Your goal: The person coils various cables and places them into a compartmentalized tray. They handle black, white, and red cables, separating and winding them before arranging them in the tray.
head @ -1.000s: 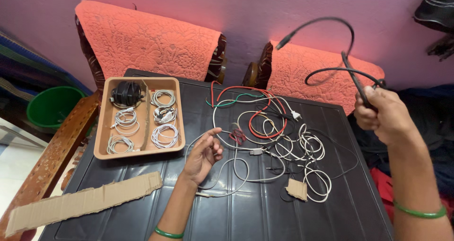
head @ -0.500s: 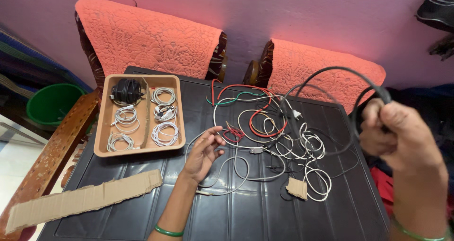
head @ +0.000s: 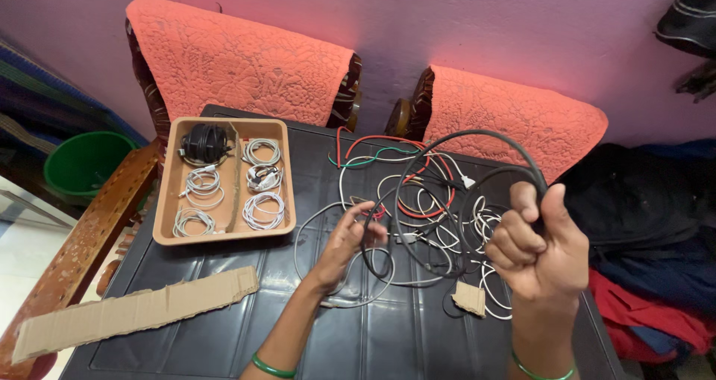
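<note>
Right hand is fisted tight around a black cable, raised above the desk on the right side. The cable arcs up and left from the fist in 2 big loops, then drops toward the left hand. Left hand is half curled, fingers closing on the lower run of the same black cable near the centre of the desk; exact contact is hard to tell, looks like a loose pinch. Green bangle on each wrist.

Under and behind the loops: a tangle of loose wires spread over the centre-right of the desk, mostly white, with 1 red wire and 1 green wire at the far edge. A white cable loops near the left wrist. Small cardboard scrap lies at the near edge of the tangle.

Far left of the desk: a tan tray with a centre divider. It holds a coiled black cable in the far-left compartment and 5 coiled white cables in the rest. Near left: a long corrugated cardboard strip, overhanging the desk's left edge.

Beyond the desk: 2 chairs with orange quilted covers. Green bucket on the floor, far left. Dark clothing heaped at right.
</note>
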